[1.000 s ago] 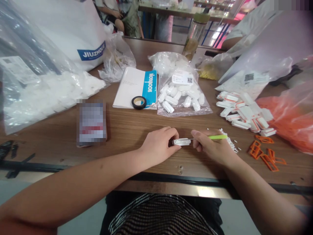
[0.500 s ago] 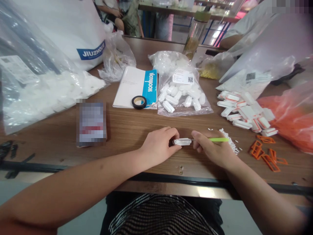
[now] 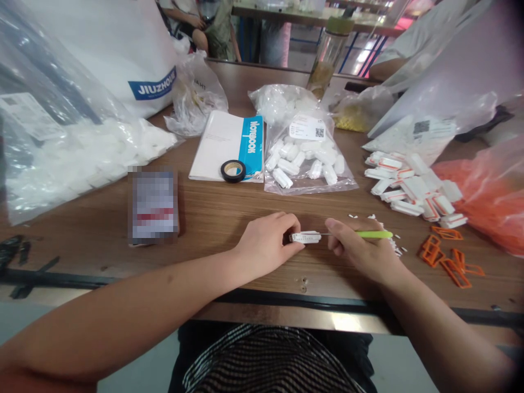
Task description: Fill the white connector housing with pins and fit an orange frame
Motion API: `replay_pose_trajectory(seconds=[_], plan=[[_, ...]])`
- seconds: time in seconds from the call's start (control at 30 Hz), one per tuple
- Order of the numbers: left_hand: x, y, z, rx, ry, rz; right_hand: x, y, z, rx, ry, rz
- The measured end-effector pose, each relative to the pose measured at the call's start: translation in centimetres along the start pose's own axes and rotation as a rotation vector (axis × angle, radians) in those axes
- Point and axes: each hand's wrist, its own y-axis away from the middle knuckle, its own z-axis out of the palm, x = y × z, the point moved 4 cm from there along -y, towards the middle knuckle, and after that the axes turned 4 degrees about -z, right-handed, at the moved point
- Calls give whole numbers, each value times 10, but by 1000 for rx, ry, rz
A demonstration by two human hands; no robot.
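Brown tabletop leaves open room between the hands and its near edge.

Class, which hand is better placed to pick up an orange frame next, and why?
Probably the right hand: it is nearer the orange frames, though it holds the green tool. The left hand is farther away, gripping the white part.
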Motion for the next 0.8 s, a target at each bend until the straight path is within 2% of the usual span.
replay_pose_trajectory(seconds=[0.13,0.57,0.8], plan=[[0,0,0,-7,2,-1,-2,-1,3,-42,12,11],[1,0,0,0,6,0,1,-1,6,-54,60,30],[1,0,0,-12,10,-20,-1,3,3,21,-19,12]])
